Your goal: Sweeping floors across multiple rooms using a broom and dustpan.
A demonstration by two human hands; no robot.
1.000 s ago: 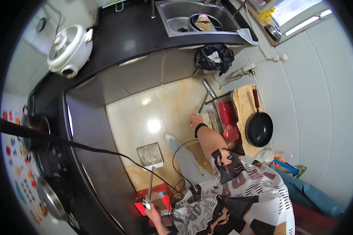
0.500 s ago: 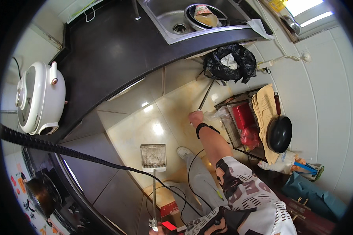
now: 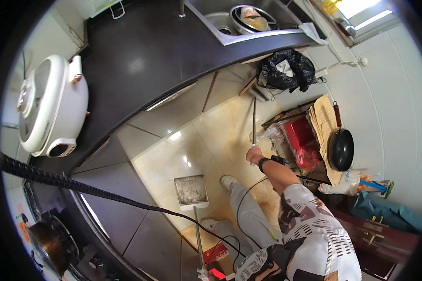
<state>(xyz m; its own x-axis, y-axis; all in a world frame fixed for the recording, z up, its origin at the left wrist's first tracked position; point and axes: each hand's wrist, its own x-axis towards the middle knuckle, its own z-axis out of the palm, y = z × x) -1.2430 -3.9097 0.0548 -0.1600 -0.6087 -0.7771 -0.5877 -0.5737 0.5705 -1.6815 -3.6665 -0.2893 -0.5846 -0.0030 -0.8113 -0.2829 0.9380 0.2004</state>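
My right hand [image 3: 254, 155], with a dark band on its wrist, is closed round the handle of a long thin pole [image 3: 254, 119], which looks like a broom. The pole's far end reaches the floor by the cabinets, where a greyish head [image 3: 259, 94] shows partly beneath a black bin bag [image 3: 286, 71]. At the bottom edge, my left hand [image 3: 213, 277] is closed on the top of a dustpan's long handle [image 3: 199, 236]. The dustpan [image 3: 191, 191] lies flat on the tiles left of my feet, its tray dirty and grey.
A dark counter [image 3: 140, 61] with a white cooker [image 3: 56, 107] and a sink [image 3: 211, 21] runs along the left and far side. At right stand a rack with a red box [image 3: 298, 133] and a frying pan [image 3: 341, 150]. A black cable [image 3: 103, 192] crosses the view.
My view has shifted a little. My right hand has come slightly rightward and nearer, the pole now stands straighter in view, and more of its head shows below the bag.
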